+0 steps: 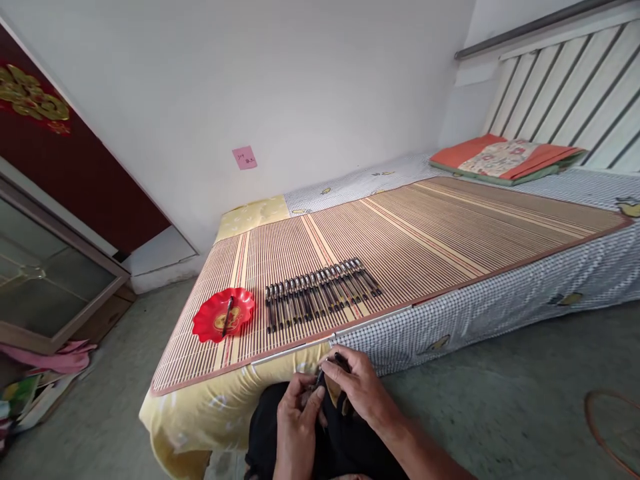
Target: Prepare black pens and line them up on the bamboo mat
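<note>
Low in the view, over my dark-clad lap, my left hand (296, 413) and my right hand (356, 387) are closed together around a dark pen (341, 362); only part of it shows between the fingers. Just beyond them, on the bamboo mat (450, 233) that covers the bed, lies a neat row of several dark pens (320, 293) side by side. To the left of the row sits a red scalloped plate (210, 321) with one pen (229, 315) lying in it.
The bed has a yellow and checked sheet (500, 307); folded orange bedding (505, 159) lies at its far right by a slatted headboard. A pink note (245, 157) sticks to the white wall. A glass-front cabinet (45, 280) and floor clutter stand at the left.
</note>
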Tool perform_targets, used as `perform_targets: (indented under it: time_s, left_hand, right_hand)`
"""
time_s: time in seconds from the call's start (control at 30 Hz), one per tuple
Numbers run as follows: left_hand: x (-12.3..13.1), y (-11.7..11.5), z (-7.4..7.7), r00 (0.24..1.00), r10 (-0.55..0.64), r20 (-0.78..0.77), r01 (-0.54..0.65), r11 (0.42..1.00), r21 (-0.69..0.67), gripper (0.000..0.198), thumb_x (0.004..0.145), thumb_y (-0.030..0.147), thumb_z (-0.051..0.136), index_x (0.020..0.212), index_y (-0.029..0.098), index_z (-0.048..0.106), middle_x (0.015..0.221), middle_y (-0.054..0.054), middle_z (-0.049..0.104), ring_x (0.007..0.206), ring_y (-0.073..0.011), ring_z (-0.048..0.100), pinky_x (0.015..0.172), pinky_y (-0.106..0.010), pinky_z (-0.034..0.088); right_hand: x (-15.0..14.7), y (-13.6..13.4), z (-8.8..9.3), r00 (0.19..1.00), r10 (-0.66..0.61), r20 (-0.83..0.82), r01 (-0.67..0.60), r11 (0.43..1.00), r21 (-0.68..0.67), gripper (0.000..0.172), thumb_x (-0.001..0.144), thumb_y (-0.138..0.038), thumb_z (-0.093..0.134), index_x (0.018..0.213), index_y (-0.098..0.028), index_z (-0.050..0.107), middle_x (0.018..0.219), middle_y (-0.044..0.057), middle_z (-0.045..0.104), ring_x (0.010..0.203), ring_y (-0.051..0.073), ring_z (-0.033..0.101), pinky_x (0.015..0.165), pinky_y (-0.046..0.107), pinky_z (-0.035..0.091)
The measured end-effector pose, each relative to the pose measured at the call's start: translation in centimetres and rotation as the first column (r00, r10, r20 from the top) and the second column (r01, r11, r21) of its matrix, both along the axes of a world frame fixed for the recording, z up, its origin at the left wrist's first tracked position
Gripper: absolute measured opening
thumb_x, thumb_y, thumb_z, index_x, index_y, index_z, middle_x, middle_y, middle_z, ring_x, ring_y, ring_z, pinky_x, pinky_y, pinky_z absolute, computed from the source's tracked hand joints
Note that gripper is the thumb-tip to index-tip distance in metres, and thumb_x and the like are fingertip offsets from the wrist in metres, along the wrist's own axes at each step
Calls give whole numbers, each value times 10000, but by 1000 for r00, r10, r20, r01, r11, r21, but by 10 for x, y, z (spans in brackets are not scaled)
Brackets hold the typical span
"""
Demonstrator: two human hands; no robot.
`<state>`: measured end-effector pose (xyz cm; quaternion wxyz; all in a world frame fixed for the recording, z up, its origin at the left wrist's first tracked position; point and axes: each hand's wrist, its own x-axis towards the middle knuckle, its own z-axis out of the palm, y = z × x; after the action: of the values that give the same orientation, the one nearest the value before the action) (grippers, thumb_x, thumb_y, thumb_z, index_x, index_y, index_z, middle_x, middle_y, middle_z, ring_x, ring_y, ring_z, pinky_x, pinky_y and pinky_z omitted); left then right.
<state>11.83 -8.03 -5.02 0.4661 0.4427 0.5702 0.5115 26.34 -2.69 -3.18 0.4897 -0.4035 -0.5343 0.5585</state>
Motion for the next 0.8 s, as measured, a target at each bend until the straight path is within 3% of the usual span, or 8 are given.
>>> perform_targets:
  time_s: [0.1,0.23,0.3,0.43,0.63,0.7,0.8]
  left_hand:
    - [2,-2,6,998,-58,-25,58,998,11,443,863,607,724,910,169,677,604,34,564,531,-127,501,540,-234,415]
    - [1,-1,8,983,-178,-35,178,984,-1,461,948,591,630,787,160,648,649,-1,579,615,-133,507,606,-239,418]
    - [1,1,6,979,-201,33,202,979,-26,462,925,613,655,834,160,640,640,17,547,572,-112,456,547,-222,371]
    - [3,2,2,980,-111,167,120,992,-43,484,809,626,786,896,198,578,584,89,432,457,-65,308,433,-189,239]
    - [3,2,4,947,-197,254,234,964,-127,544,899,679,649,727,169,567,573,30,503,472,-70,362,448,-198,288]
    - [3,3,5,935,-189,300,235,964,-127,530,860,680,698,775,171,575,585,46,490,454,-59,326,421,-192,254]
    - [3,4,8,945,-184,271,217,971,-97,516,777,630,814,887,187,576,584,88,457,409,-40,254,371,-184,191]
  right_hand:
    - [3,1,-2,1000,3,14,-3,1000,3,308,869,-477,667,780,-182,685,680,-10,590,679,163,546,657,279,420]
    - [6,1,-6,999,42,0,-42,999,-27,326,880,-500,668,817,-181,698,730,11,654,703,174,592,674,283,453]
    - [7,1,-7,998,55,-10,-55,998,-34,329,879,-502,672,817,-181,703,746,17,666,730,180,608,702,287,464]
    - [9,1,-5,994,106,-33,-108,992,-58,336,862,-518,694,816,-187,731,766,27,674,742,180,611,677,277,458]
    - [12,1,0,969,204,-139,-230,950,-210,430,801,-602,743,871,-178,756,643,-17,553,520,96,412,465,221,280]
    - [12,0,1,963,213,-164,-248,939,-237,459,778,-620,759,868,-170,752,631,-29,526,502,75,361,462,212,251]
    - [12,0,3,963,214,-162,-249,939,-239,461,769,-616,774,866,-166,753,668,-18,549,530,78,390,472,206,260]
